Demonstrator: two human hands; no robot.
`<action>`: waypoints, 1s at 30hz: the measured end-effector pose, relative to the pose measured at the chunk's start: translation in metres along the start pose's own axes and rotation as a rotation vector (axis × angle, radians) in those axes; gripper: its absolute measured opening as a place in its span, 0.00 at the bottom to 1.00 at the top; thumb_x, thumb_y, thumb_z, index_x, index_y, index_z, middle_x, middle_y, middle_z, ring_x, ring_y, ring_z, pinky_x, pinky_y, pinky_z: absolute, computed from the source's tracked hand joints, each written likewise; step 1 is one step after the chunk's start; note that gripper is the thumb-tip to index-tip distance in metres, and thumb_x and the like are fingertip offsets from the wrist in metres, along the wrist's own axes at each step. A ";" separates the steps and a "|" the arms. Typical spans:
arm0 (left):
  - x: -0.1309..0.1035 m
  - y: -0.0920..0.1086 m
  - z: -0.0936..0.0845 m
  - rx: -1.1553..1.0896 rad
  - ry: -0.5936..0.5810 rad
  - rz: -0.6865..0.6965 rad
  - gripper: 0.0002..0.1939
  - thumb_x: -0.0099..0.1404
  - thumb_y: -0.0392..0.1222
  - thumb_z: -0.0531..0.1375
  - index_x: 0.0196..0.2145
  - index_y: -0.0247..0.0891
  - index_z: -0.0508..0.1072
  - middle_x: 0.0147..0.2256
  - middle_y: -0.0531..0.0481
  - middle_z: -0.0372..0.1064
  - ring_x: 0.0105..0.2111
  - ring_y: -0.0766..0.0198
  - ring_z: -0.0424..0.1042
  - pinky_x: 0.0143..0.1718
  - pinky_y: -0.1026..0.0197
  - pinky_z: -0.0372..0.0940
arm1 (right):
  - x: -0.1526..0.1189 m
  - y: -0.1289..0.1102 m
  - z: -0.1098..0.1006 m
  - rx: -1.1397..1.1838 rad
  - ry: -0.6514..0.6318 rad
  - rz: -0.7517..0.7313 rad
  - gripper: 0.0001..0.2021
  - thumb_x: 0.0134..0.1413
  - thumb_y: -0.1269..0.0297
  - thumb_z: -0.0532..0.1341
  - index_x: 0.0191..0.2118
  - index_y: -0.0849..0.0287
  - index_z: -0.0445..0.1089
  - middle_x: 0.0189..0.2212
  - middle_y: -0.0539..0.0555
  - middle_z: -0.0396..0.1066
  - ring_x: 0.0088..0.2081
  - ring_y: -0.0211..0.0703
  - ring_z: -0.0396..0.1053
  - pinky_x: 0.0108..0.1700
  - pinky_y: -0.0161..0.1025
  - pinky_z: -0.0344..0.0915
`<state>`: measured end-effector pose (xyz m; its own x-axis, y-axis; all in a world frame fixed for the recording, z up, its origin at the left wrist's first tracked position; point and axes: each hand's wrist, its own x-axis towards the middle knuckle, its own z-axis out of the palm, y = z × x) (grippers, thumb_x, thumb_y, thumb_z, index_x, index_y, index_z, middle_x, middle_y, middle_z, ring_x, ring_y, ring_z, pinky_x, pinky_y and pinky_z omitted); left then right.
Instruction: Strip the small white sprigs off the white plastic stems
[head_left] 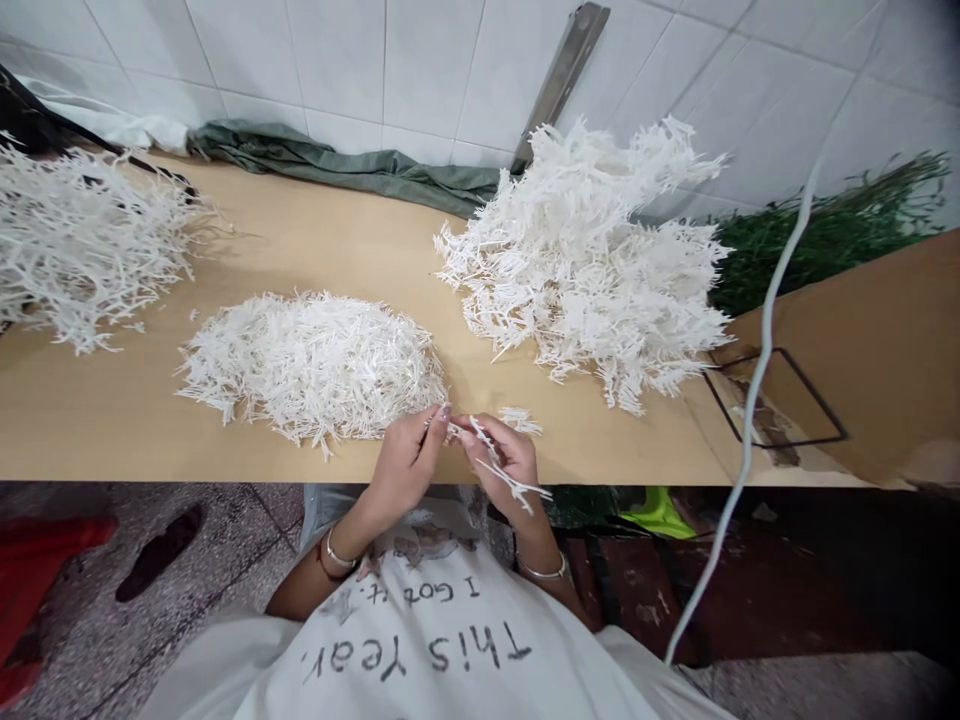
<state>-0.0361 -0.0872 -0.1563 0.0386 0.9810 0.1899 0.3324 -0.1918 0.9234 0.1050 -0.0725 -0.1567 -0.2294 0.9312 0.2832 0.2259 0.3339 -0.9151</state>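
Together, left hand [405,462], right hand [504,462] pinch white sprig [501,468].

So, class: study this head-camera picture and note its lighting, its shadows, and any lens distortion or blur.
In the head view, light is even and soft, with only faint shadows under the white piles. The wide lens bends the table edge and the wall tiles. The white twig held between left hand and right hand looks slightly soft; corners blur and darken.

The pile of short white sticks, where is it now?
In the head view, the pile of short white sticks lies on the wooden table, left of centre, just beyond the left hand.
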 end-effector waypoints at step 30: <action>0.035 -0.009 -0.099 0.718 0.360 0.260 0.16 0.72 0.45 0.46 0.40 0.40 0.72 0.39 0.46 0.73 0.44 0.54 0.69 0.45 0.53 0.63 | -0.009 -0.011 -0.056 0.190 0.334 0.212 0.23 0.51 0.52 0.64 0.18 0.59 0.55 0.16 0.45 0.47 0.20 0.31 0.43 0.24 0.37 0.39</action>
<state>-0.1311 -0.0537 -0.1250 -0.0655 0.8159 0.5745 0.8777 -0.2268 0.4222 0.1579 -0.0765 -0.1332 0.1291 0.9828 0.1318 0.0496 0.1263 -0.9907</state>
